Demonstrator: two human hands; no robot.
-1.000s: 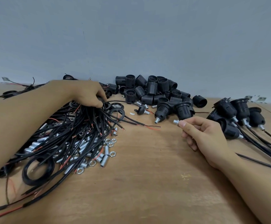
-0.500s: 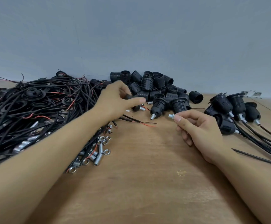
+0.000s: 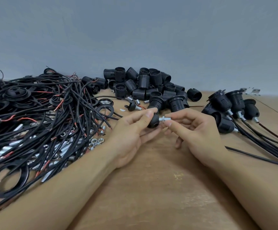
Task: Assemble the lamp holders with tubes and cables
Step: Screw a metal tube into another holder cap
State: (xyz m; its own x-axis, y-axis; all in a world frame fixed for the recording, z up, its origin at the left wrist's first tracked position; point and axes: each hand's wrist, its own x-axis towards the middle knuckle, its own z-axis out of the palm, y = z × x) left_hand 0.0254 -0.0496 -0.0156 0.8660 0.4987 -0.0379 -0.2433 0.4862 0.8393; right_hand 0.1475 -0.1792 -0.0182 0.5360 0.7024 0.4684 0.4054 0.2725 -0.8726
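Between both grips, the metal tube (image 3: 164, 119), pinched by the right hand (image 3: 193, 130), lies sideways, apparently entering the black cap (image 3: 154, 122) pinched by the left hand (image 3: 133, 130).

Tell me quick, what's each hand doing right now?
Left hand: fingers curled round a small black holder cap, holding it.
Right hand: pinching the metal tube that meets the cap.

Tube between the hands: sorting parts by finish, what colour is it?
Shiny silver tube, clearest in the head view.

Matt blk plastic cap (image 3: 153, 121), shiny metal tube (image 3: 164, 119)
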